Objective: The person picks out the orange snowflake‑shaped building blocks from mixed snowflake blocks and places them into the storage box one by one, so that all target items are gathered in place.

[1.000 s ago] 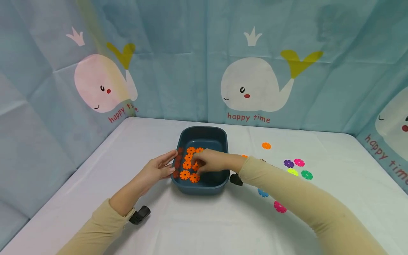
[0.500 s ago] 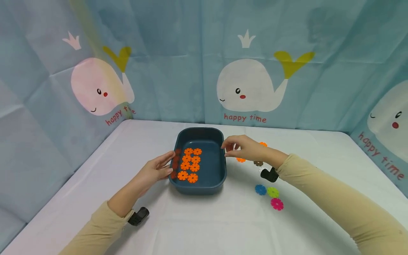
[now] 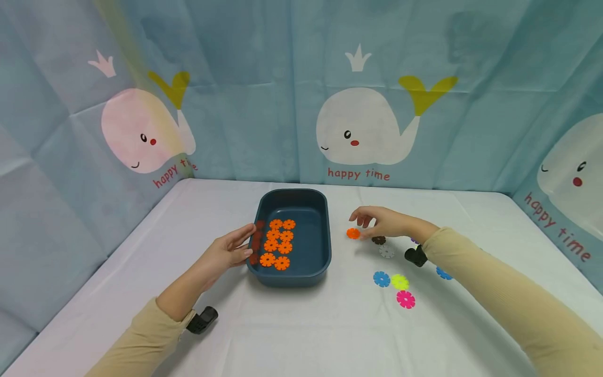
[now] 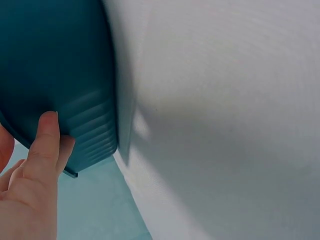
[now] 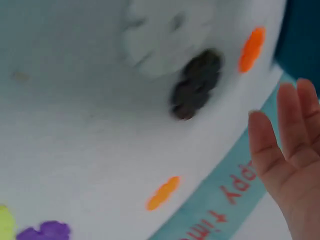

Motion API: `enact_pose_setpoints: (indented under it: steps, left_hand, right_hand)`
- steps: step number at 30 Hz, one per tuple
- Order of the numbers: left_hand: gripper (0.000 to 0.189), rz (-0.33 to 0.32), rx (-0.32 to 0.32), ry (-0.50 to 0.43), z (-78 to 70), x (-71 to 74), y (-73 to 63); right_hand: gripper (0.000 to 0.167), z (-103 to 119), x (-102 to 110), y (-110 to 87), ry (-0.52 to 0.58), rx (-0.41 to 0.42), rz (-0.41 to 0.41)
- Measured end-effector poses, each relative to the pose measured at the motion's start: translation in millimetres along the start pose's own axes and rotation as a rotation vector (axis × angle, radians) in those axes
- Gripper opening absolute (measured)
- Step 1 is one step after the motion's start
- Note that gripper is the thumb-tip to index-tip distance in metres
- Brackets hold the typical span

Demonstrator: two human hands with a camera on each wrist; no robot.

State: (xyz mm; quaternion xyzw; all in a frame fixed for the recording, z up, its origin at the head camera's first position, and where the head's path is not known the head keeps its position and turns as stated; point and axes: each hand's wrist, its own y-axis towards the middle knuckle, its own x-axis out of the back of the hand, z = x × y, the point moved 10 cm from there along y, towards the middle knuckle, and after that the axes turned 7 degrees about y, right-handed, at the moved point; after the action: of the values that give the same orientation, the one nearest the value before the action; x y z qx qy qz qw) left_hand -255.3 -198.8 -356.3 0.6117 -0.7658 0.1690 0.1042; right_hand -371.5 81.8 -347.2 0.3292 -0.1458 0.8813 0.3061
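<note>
In the head view my left hand (image 3: 231,250) touches the left side of a dark blue plastic bin (image 3: 313,275). The left wrist view shows straight fingertips (image 4: 48,122) against the bin's outer wall. Flower-shaped orange discs (image 3: 273,235) with notched edges lie in two columns inside the bin, toward its left. My right hand (image 3: 383,222) hovers right of the bin, fingers apart and holding nothing. Beneath its fingertips in the head view is another orange disc (image 3: 353,233). A brown disc (image 3: 379,240) and a whitish disc (image 3: 387,252) lie just nearer to me.
Blue (image 3: 381,279), yellow-green (image 3: 400,281) and pink (image 3: 405,299) discs lie on the white tablecloth (image 3: 301,335), right of the bin. Another blue disc (image 3: 444,273) is partly behind the right sleeve. A whale-print curtain (image 3: 245,120) stands behind the table.
My right hand has come out of the bin and moved right, over to the orange disc on the table. My left hand stays at the bin's left side.
</note>
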Motion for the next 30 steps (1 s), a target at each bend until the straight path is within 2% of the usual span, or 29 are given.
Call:
enact_pose_setpoints:
  steps: [5,9,12,15,20,25,30]
  left_hand:
    - [0.061,0.0,0.004,-0.002,0.8,-0.2,0.7]
    - [0.061,0.001,0.006,-0.002,0.7,-0.5,0.8]
    - [0.061,0.0,0.006,-0.004,0.6,-0.3,0.8]
    - [0.061,0.001,0.003,-0.003,0.3,-0.1,0.6]
    - [0.062,0.004,0.006,0.004,1.0,0.3,-1.0]
    - [0.062,0.008,-0.002,0.006,0.9,0.7,-1.5]
    - [0.062,0.009,-0.012,0.006,0.1,0.9,-0.6]
  right_hand:
    - [0.045,-24.2,-0.3,5.3,0.036,-0.083,0.036]
    - [0.045,-37.2,0.0,11.5,0.023,-0.113,0.068]
    - [0.046,-43.2,-1.2,16.4,0.025,-0.141,0.099]
    - [0.046,-49.0,-2.8,21.0,0.024,-0.205,0.12]
    - [0.045,-52.0,-8.7,27.1,-0.027,-0.281,0.157]
    - [0.041,-52.6,-12.9,31.9,-0.062,-0.301,0.175]
    - [0.036,-49.7,-14.5,32.4,-0.079,-0.287,0.197]
